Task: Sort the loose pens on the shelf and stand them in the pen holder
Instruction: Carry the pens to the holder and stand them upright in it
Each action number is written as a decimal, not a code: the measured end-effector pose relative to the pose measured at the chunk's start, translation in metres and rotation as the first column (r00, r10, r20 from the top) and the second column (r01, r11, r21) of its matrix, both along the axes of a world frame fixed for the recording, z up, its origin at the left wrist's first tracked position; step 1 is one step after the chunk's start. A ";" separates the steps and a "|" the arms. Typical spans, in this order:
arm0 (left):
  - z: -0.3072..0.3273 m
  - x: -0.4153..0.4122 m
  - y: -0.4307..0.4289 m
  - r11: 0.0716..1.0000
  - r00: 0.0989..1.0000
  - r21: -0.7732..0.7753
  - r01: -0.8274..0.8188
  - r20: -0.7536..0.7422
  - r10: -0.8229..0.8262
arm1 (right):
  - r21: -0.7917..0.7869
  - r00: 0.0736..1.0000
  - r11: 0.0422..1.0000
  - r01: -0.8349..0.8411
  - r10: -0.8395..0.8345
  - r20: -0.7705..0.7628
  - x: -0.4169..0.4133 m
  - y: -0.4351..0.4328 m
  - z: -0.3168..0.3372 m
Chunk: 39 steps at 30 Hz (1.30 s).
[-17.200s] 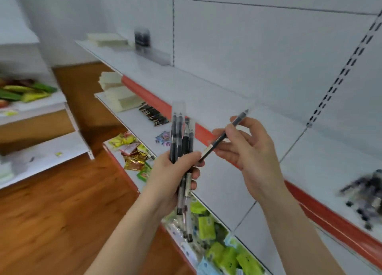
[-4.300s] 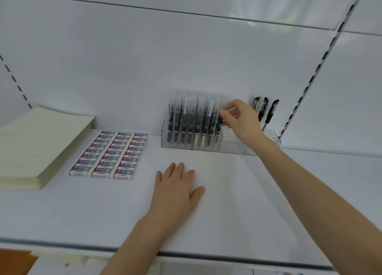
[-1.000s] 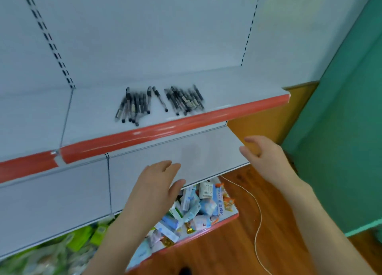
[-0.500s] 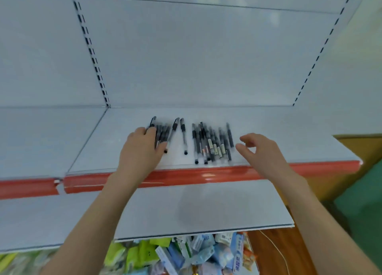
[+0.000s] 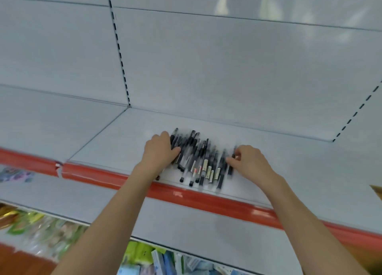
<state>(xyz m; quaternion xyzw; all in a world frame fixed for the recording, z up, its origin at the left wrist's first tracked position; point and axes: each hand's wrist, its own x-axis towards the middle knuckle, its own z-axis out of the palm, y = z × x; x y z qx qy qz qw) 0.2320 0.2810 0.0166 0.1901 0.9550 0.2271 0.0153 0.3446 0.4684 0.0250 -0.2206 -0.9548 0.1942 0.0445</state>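
A white metal shelf (image 5: 115, 138) with a red front strip (image 5: 217, 201) runs across the view. Behind the shelf rises a pale grey back panel (image 5: 206, 68), split by a slotted upright (image 5: 118, 47); a second slotted upright (image 5: 357, 111) stands toward the shelf's right end. High above the shelf, soft light glints (image 5: 268, 6) on the panel. Below the shelf juts a lower white shelf (image 5: 186, 229), and under that lie blurred coloured packets (image 5: 142, 254). Reddish wooden floor (image 5: 12, 260) shows far below the shelf's left end.

Shelf (image 5: 115, 148) matt white painted metal; edge strip (image 5: 206, 201) glossy red plastic; pens (image 5: 198, 161) black-and-clear plastic.
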 end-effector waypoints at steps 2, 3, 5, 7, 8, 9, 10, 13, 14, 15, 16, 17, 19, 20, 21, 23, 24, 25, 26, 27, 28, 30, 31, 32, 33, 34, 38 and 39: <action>0.004 0.002 0.004 0.999 1.000 0.038 -0.004 0.027 0.003 | -0.009 1.000 1.000 -0.011 0.011 0.025 -0.006 0.004 0.001; 0.005 0.003 0.006 0.998 0.999 0.066 -0.007 0.045 0.004 | -0.010 0.999 1.000 -0.017 0.017 0.039 -0.008 0.006 0.002; 0.007 0.004 0.008 0.996 0.998 0.092 -0.013 0.064 0.007 | -0.010 0.998 1.000 -0.021 0.022 0.060 -0.012 0.009 0.003; 0.009 0.004 0.009 0.996 0.998 0.091 -0.013 0.067 0.006 | 0.005 0.997 1.000 -0.021 0.021 0.075 -0.015 0.010 0.004; 0.010 0.004 0.010 0.996 0.998 0.085 -0.011 0.067 0.005 | 0.008 0.996 1.000 -0.021 0.021 0.082 -0.015 0.011 0.004; 0.011 0.003 0.011 0.997 0.998 0.077 -0.007 0.067 0.002 | 0.007 0.996 1.000 -0.023 0.023 0.089 -0.016 0.011 0.004; 0.012 0.003 0.012 0.998 0.998 0.068 -0.002 0.070 -0.003 | 0.010 0.995 1.000 -0.027 0.025 0.100 -0.017 0.011 0.004; 0.014 0.002 0.014 0.998 0.994 0.061 0.003 0.109 -0.009 | 0.029 0.989 0.999 -0.041 0.037 0.142 -0.018 0.009 0.008; 0.014 0.002 0.014 0.998 0.991 0.069 0.000 0.133 -0.009 | 0.027 0.988 0.999 -0.044 0.039 0.152 -0.018 0.008 0.010; 0.015 0.001 0.014 0.997 0.987 0.082 -0.001 0.158 -0.012 | 0.024 0.986 0.999 -0.044 0.040 0.160 -0.018 0.008 0.012; 0.015 0.001 0.015 0.994 0.983 0.107 -0.006 0.182 -0.014 | 0.018 0.985 0.999 -0.042 0.039 0.167 -0.018 0.007 0.013; 0.015 0.000 0.016 0.990 0.979 0.139 -0.013 0.203 -0.015 | 0.015 0.985 0.999 -0.036 0.033 0.170 -0.017 0.008 0.012; 0.014 -0.001 0.018 0.983 0.976 0.182 -0.018 0.218 -0.022 | 0.018 0.984 1.000 -0.025 0.021 0.179 -0.015 0.010 0.011; 0.013 -0.001 0.019 0.982 0.977 0.190 -0.010 0.209 -0.030 | 0.015 0.984 1.000 -0.018 0.015 0.176 -0.014 0.011 0.010; 0.012 0.000 0.020 0.977 0.979 0.212 -0.002 0.200 -0.042 | -0.005 0.986 1.000 -0.009 0.010 0.166 -0.013 0.014 0.009; 0.008 0.000 0.020 0.947 0.978 0.320 -0.005 0.198 -0.062 | -0.106 0.994 0.994 0.011 0.001 0.110 -0.008 0.020 0.011; 0.009 0.002 0.019 0.919 0.976 0.394 -0.011 0.204 -0.075 | -0.183 0.999 0.983 0.019 -0.010 0.052 -0.004 0.023 0.014; 0.012 0.005 0.018 0.879 0.973 0.477 -0.012 0.209 -0.100 | -0.271 0.999 0.962 0.023 -0.033 -0.034 -0.001 0.024 0.018; 0.017 0.009 0.018 0.827 0.967 0.563 -0.009 0.216 -0.136 | -0.371 0.989 0.929 0.017 -0.070 -0.132 0.003 0.024 0.024; 0.022 0.014 0.018 0.768 0.959 0.641 0.001 0.216 -0.182 | -0.474 0.966 0.881 -0.006 -0.117 -0.229 0.007 0.023 0.031; 0.028 0.021 0.018 0.711 0.950 0.703 0.014 0.212 -0.228 | -0.568 0.938 0.821 -0.052 -0.156 -0.310 0.011 0.021 0.037; 0.039 0.039 0.019 0.610 0.925 0.792 0.015 0.220 -0.309 | -0.713 0.883 0.674 -0.193 -0.197 -0.426 0.016 0.012 0.050; 0.043 0.048 0.019 0.571 0.915 0.821 0.004 0.227 -0.334 | -0.759 0.863 0.597 -0.262 -0.207 -0.461 0.018 0.006 0.055; 0.045 0.057 0.018 0.535 0.906 0.845 -0.008 0.233 -0.353 | -0.789 0.848 0.522 -0.323 -0.210 -0.486 0.019 -0.002 0.059; 0.048 0.066 0.017 0.503 0.900 0.864 -0.029 0.242 -0.364 | -0.810 0.838 0.456 -0.369 -0.213 -0.502 0.019 -0.009 0.061; 0.048 0.074 0.015 0.473 0.895 0.879 -0.058 0.256 -0.365 | -0.821 0.830 0.402 -0.405 -0.214 -0.514 0.018 -0.017 0.061; 0.049 0.100 -0.006 0.340 0.846 0.906 -0.253 0.377 -0.376 | -0.820 0.817 0.323 -0.473 -0.186 -0.545 0.006 -0.047 0.051; 0.048 0.103 -0.013 0.314 0.832 0.903 -0.293 0.403 -0.381 | -0.807 0.815 0.345 -0.479 -0.165 -0.555 0.003 -0.054 0.047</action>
